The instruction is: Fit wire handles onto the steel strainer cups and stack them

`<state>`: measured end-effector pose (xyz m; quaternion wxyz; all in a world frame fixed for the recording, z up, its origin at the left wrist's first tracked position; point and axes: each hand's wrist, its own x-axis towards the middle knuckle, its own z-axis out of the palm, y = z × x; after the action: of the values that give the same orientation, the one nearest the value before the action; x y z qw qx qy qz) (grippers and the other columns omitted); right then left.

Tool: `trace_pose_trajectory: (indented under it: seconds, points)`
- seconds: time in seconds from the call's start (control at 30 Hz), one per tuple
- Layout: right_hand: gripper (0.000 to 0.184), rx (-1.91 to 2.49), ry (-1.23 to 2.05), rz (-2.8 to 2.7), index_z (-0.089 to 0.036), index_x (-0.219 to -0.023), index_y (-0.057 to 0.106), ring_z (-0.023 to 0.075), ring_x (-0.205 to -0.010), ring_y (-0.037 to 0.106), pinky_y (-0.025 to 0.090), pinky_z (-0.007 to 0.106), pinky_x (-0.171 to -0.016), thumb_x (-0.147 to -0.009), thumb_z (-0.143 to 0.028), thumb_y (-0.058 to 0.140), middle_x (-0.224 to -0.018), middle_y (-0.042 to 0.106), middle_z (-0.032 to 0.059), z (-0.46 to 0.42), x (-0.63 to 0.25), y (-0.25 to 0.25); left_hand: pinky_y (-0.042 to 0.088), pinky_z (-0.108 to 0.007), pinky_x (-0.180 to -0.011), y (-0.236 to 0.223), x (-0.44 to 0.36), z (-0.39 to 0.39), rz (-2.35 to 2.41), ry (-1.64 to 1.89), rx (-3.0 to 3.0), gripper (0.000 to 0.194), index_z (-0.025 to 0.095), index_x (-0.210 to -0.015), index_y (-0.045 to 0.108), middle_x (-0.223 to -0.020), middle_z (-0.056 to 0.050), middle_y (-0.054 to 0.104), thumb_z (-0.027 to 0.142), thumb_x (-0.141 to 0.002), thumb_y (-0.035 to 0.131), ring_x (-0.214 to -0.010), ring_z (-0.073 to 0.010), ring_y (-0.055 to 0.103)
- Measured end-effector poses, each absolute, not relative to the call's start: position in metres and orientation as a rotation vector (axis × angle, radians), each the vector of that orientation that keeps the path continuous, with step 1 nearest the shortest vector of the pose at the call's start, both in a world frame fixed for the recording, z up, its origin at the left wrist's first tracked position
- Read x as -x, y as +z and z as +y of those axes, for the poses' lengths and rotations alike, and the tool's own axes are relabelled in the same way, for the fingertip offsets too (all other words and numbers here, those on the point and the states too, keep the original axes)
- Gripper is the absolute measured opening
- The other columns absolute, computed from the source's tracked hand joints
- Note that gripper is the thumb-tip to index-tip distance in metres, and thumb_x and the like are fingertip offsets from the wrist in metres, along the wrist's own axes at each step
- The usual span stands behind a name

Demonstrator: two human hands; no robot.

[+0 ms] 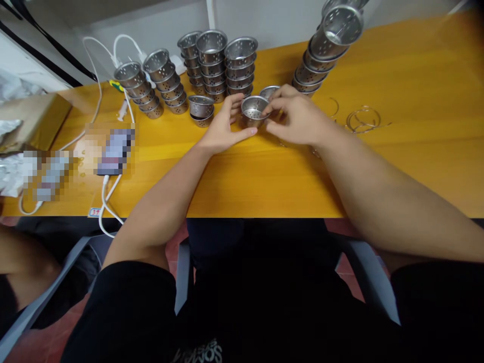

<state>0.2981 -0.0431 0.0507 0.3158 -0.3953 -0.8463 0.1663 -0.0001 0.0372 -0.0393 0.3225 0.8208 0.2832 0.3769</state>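
Note:
A small perforated metal cup (pixel 254 110) sits between my two hands near the middle of the table. My left hand (pixel 226 126) curves around its left side, fingers behind and thumb along the front. At the right rim, my right hand (pixel 293 113) has its fingertips closed on the cup. Another metal cup (pixel 269 92) is just behind, partly covered by my right hand. To the left of my left hand stands a short stack of two similar cups (pixel 201 108).
Tall stacks of cups (pixel 212 55) line the back, and a high leaning stack (pixel 321 50) rises at back right. Thin wire rings (pixel 363 119) lie at right. Leftward are a blurred phone (pixel 115 151), white cables (pixel 101 96) and a cardboard box (pixel 41 118). Another person's arm (pixel 28 262) shows at lower left.

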Motion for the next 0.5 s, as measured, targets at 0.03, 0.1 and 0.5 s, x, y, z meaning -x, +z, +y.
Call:
trace_pose_trajectory:
  seconds: [0.03,0.1,0.5]
  points:
    - [0.024,1.052,0.464,-2.249,-0.029,-0.112,0.083,0.0471,-0.141,0.074,0.059,0.072,-0.137,-0.11,-0.051,0.093,-0.148,0.08,0.0206,-0.042,-0.301,0.051,0.056,-0.068,-0.153,-0.037,0.0,0.034,0.763,0.985,-2.147,0.116,0.031,-0.185,0.042,-0.189,-0.025,0.061,0.075,-0.1,0.107,-0.185,-0.0448,0.062]
    - [0.03,1.089,0.545,-2.258,-0.032,-0.107,0.082,0.0473,-0.14,0.073,0.056,0.072,-0.139,-0.107,-0.057,0.098,-0.146,0.082,0.0187,-0.04,-0.304,0.05,0.056,-0.067,-0.153,-0.03,0.0,0.027,0.799,0.982,-2.128,0.106,0.029,-0.182,0.05,-0.185,-0.024,0.066,0.06,-0.101,0.109,-0.182,-0.0433,0.065]
    - [0.044,1.674,0.376,-2.136,-0.021,-0.162,0.078,0.0393,-0.127,0.084,0.064,0.053,-0.12,-0.118,-0.016,0.076,-0.138,0.091,0.0192,-0.056,-0.301,0.077,0.077,-0.05,-0.109,-0.004,-0.005,0.01,0.99,1.112,-2.016,0.045,0.027,-0.129,0.078,-0.115,-0.005,0.079,0.051,-0.105,0.108,-0.098,-0.0216,0.078]
